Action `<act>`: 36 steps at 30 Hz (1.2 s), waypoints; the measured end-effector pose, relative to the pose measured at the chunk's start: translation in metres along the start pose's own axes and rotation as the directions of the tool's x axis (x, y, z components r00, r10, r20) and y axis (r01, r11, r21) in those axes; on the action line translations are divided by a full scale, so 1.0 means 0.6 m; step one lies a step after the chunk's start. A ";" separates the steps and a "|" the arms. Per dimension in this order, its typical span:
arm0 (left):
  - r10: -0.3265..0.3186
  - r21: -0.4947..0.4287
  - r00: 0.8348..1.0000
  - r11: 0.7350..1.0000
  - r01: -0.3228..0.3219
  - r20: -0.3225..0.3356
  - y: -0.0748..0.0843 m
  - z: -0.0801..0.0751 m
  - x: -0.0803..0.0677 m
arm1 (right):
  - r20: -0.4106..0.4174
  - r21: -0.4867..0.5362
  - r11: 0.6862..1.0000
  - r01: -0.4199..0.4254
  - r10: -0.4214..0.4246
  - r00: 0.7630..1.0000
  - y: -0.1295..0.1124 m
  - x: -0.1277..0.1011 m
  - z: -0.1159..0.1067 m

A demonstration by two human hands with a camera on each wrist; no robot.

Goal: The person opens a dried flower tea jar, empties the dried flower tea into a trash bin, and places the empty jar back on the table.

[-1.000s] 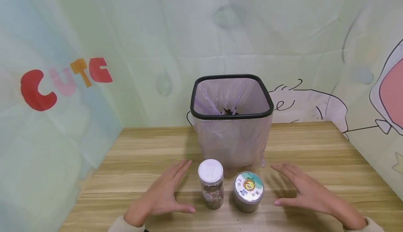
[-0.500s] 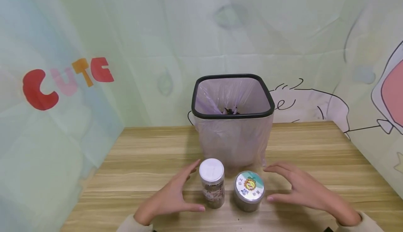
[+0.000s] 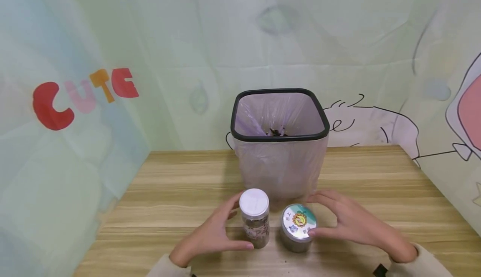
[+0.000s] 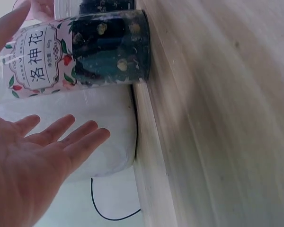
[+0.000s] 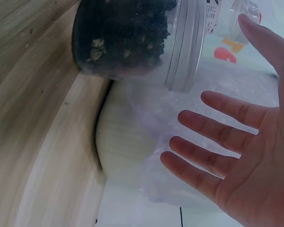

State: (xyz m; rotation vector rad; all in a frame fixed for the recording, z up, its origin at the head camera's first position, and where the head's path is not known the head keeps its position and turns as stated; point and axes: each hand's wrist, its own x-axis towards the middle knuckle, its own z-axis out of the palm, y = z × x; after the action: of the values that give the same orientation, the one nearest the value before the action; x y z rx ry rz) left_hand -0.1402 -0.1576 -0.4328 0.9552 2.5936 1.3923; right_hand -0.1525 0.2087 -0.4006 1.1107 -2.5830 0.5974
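A person's left hand [image 3: 210, 237] and right hand [image 3: 347, 222], each grip spread with fingers relaxed, flank a tall jar [image 3: 254, 218] and a short jar [image 3: 298, 228] standing on the desk [image 3: 169, 193] just before a lined bin [image 3: 279, 143].

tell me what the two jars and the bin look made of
Tall jar: clear glossy plastic, probably; contents show through, white matte lid. Short jar: clear wall too, ribbed shiny lid, plastic or metal unclear. Bin: rigid black rim, likely plastic, lined with a thin crinkled translucent bag.
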 end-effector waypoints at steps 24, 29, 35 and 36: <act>-0.044 -0.090 0.999 0.995 0.044 -0.004 0.002 0.024 0.015 | 0.101 0.169 0.984 0.055 -0.073 0.992 -0.055 0.093 -0.005; -0.046 -0.097 0.999 0.994 0.046 -0.001 0.002 0.026 0.015 | 0.097 0.212 0.969 0.124 -0.147 0.984 -0.065 0.115 -0.003; -0.057 -0.097 0.998 0.994 0.057 0.001 0.003 0.027 0.017 | 0.065 0.241 0.947 0.211 -0.233 0.970 -0.071 0.134 0.003; -0.056 -0.098 0.998 0.994 0.056 0.001 0.003 0.028 0.017 | 0.066 0.245 0.945 0.215 -0.238 0.969 -0.072 0.136 0.004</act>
State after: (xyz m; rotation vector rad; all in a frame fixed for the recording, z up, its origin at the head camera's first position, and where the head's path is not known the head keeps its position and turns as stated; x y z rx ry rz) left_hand -0.1425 -0.1389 -0.4390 0.8611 2.5067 1.4908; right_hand -0.1753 0.1293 -0.3591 1.5231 -2.4568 0.8296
